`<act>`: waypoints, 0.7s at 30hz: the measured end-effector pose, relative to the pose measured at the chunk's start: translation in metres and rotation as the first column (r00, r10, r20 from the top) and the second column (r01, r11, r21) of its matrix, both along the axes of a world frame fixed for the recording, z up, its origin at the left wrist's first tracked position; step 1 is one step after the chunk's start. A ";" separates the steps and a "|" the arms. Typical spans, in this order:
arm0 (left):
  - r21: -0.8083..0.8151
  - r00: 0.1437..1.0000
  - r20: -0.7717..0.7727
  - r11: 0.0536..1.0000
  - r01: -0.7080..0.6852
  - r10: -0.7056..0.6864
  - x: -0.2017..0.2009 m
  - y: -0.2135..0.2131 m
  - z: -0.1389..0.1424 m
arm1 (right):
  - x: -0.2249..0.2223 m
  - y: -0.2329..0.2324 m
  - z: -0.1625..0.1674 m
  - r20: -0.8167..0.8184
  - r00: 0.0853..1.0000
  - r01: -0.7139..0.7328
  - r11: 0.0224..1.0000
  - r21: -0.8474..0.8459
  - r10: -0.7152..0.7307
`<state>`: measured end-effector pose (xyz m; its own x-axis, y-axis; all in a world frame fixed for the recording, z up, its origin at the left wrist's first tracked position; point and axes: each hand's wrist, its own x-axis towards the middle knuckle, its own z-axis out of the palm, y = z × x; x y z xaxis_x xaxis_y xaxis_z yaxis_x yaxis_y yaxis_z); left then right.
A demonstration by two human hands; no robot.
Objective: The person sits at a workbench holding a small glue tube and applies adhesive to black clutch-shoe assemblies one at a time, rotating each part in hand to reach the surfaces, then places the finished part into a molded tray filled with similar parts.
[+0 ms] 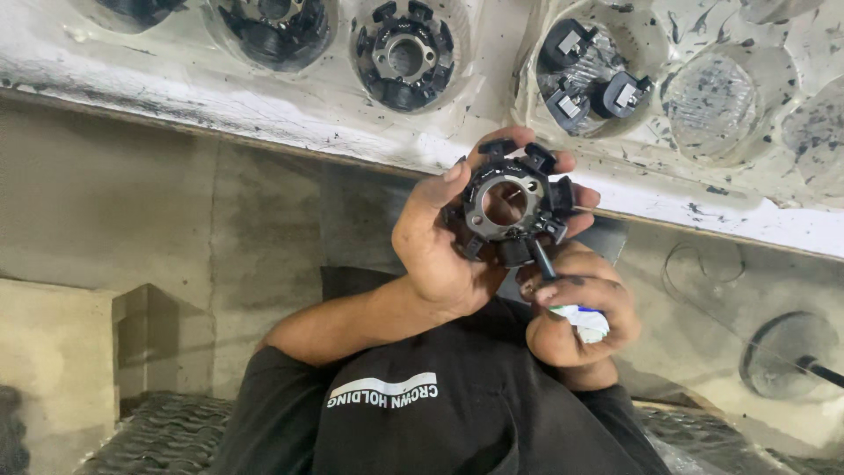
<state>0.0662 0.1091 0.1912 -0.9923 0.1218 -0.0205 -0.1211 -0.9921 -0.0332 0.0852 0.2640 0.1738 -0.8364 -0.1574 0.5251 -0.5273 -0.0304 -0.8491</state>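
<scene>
A person's left hand (pixel 440 251) grips a black ring-shaped stator core (pixel 508 207) with radial poles, fingers (pixel 563 163) wrapped round its rim, holding it up just below the edge of a paint-stained white table (pixel 264 105). The right hand (pixel 576 312) closes its fingers on a thin dark tool (pixel 543 261) with a white handle, tip touching the core's lower pole. Similar cores (pixel 404 53) sit in moulded tray hollows on the table.

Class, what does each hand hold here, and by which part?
The left hand grips the black ring-shaped part by its outer rim. The right hand holds a tool by its handle.
</scene>
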 end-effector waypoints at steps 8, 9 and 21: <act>0.001 0.998 0.046 0.999 0.039 -0.039 0.001 0.001 -0.005 | -0.007 0.007 0.003 -0.013 1.000 0.000 0.996 0.086 0.001; 0.001 0.998 0.048 0.999 0.046 -0.046 0.000 0.000 -0.005 | -0.007 0.007 0.004 -0.003 1.000 0.002 0.997 0.080 -0.001; 0.054 0.987 0.120 0.994 0.097 -0.103 -0.001 0.002 -0.007 | -0.003 0.005 0.008 0.039 0.998 0.038 0.994 0.101 -0.042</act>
<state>0.0653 0.1109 0.1846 -0.9655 0.2241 -0.1324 -0.2118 -0.9721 -0.1009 0.0817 0.2695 0.1814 -0.8635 -0.1731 0.4737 -0.4913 0.0761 -0.8677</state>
